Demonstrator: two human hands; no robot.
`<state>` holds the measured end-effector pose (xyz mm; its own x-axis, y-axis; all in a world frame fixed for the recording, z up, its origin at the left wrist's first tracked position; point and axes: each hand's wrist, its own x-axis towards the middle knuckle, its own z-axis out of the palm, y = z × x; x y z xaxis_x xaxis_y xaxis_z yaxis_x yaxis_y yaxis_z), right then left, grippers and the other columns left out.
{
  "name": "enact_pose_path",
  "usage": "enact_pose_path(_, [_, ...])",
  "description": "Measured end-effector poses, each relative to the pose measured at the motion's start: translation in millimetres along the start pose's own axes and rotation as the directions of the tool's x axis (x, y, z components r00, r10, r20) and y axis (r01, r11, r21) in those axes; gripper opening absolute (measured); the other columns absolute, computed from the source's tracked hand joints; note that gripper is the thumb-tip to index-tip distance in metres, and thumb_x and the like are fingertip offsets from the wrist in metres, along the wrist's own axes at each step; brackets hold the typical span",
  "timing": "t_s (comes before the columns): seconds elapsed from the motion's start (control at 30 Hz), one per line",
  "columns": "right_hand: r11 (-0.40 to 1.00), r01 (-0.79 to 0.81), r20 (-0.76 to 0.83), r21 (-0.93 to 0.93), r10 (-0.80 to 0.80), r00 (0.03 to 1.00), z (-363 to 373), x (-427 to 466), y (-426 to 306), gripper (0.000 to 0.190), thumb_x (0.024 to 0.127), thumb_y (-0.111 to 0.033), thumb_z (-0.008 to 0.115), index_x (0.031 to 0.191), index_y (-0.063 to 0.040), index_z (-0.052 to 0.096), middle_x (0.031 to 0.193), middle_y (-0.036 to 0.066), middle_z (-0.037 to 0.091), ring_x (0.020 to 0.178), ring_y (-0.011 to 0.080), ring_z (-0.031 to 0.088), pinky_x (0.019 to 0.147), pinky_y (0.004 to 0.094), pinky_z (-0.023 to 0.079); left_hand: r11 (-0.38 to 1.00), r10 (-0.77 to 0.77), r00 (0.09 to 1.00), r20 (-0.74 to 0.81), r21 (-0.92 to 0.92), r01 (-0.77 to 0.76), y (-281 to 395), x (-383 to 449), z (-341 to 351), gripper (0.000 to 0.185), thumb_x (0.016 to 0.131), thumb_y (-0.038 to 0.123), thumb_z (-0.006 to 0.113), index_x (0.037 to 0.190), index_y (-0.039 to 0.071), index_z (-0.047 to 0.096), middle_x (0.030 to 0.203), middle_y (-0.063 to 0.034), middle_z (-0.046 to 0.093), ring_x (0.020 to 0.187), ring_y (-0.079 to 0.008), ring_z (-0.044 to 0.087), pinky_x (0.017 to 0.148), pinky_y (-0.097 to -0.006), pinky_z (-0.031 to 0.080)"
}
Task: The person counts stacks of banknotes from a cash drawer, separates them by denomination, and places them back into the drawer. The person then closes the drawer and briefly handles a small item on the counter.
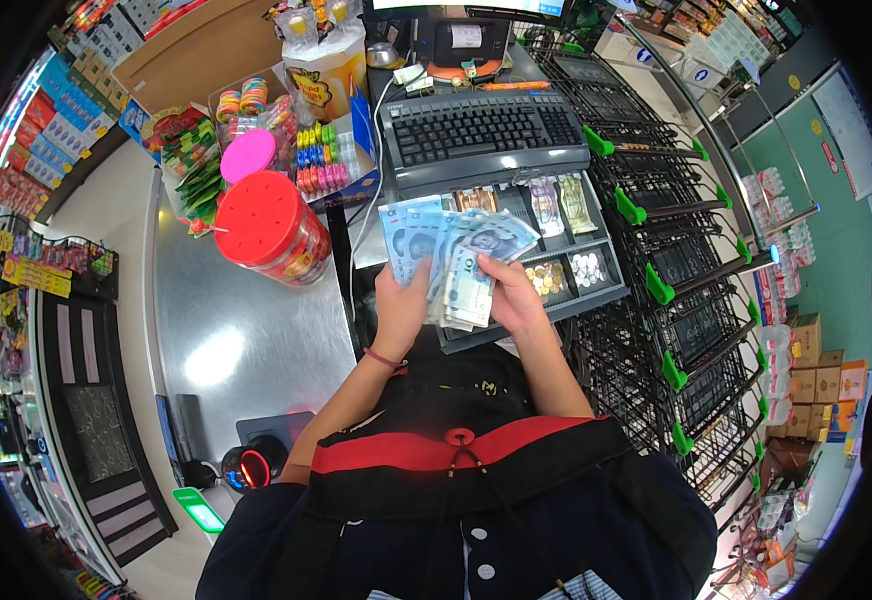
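Observation:
Blue-grey banknotes are spread in a fan over the pulled-out cash drawer. My left hand [401, 300] grips the left part of the fan, a few blue notes [411, 234]. On the right side, my right hand [512, 294] pinches a thicker overlapping bunch of notes [468, 279], thumb on top. The two bunches meet in the middle, so I cannot tell where one ends. Below them the cash drawer [593, 294] shows purplish notes [547, 208] and greenish notes [577, 204] in its back slots. Gold coins [545, 278] and silver coins [588, 270] lie in front compartments.
Behind the drawer stands a black keyboard [481, 135]. A red-lidded candy jar [274, 229] and a lollipop display [325, 79] crowd the steel counter [271, 330] at left. Nested black shopping carts [676, 285] line the right side. A round scanner [254, 466] glows red near my left elbow.

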<state>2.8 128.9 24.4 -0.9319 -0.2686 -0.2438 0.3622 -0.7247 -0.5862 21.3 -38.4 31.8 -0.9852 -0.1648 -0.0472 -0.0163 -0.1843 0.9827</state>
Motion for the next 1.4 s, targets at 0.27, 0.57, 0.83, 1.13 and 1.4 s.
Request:
enact_pose_path(0.27, [0.996,0.008,-0.025,-0.093,-0.010,1.000,4.1,-0.5,-3.1,0.033,0.087,-0.002,0.062,0.118,0.002,0.052,0.111,0.011,0.063,0.099,0.0191,0.064,0.087,0.0331,0.054,0.993,-0.057,0.998,-0.019,-0.107,0.055,2.2,-0.1,-4.0,0.025,0.093,0.015,0.062,0.111,-0.002,0.061,0.100,-0.0043,0.067,0.086,-0.0093,0.060,0.077,-0.0248,0.047])
enact_pose_path(0.57, [0.985,-0.105,-0.001,-0.138,0.105,0.994,-0.6,-0.5,-1.5,0.033,0.085,0.001,0.063,0.117,-0.001,0.054,0.110,0.009,0.064,0.099,0.0198,0.064,0.089,0.0346,0.053,0.996,-0.088,0.995,-0.041,-0.003,0.088,-0.9,-0.8,-5.1,0.022,0.093,0.017,0.062,0.106,-0.002,0.062,0.097,-0.0042,0.067,0.084,-0.0095,0.059,0.076,-0.0244,0.047])
enact_pose_path(0.83, [0.996,-0.049,0.055,-0.070,0.053,0.997,1.4,-3.0,0.0,0.035,0.086,0.000,0.062,0.119,-0.001,0.053,0.111,0.010,0.063,0.101,0.0193,0.063,0.090,0.0345,0.052,0.992,0.046,0.998,-0.036,0.116,-0.042,1.2,-3.1,-0.8,0.033,0.099,0.029,0.052,0.108,-0.001,0.060,0.097,-0.0038,0.064,0.085,-0.0091,0.057,0.076,-0.0252,0.046])
enact_pose_path(1.13, [0.993,-0.053,-0.002,-0.105,0.053,0.999,2.1,-2.0,-2.2,0.034,0.085,0.002,0.062,0.118,0.000,0.054,0.110,0.010,0.064,0.099,0.0203,0.064,0.088,0.0346,0.053,1.000,0.016,0.995,-0.102,-0.025,-0.019,1.5,0.5,-4.5,0.023,0.093,0.012,0.061,0.111,-0.002,0.058,0.101,-0.0056,0.065,0.088,-0.0113,0.059,0.078,-0.0262,0.047])
enact_pose_path(1.4, [0.990,-0.084,-0.018,-0.115,0.082,0.996,1.7,-2.7,-1.3,0.033,0.085,0.004,0.061,0.117,0.001,0.055,0.109,0.010,0.065,0.098,0.0204,0.064,0.088,0.0347,0.053,1.000,0.005,1.000,-0.019,0.008,-0.004,3.8,-3.4,-1.2,0.028,0.095,0.020,0.058,0.113,-0.002,0.059,0.104,-0.0058,0.065,0.089,-0.0108,0.059,0.079,-0.0257,0.047])
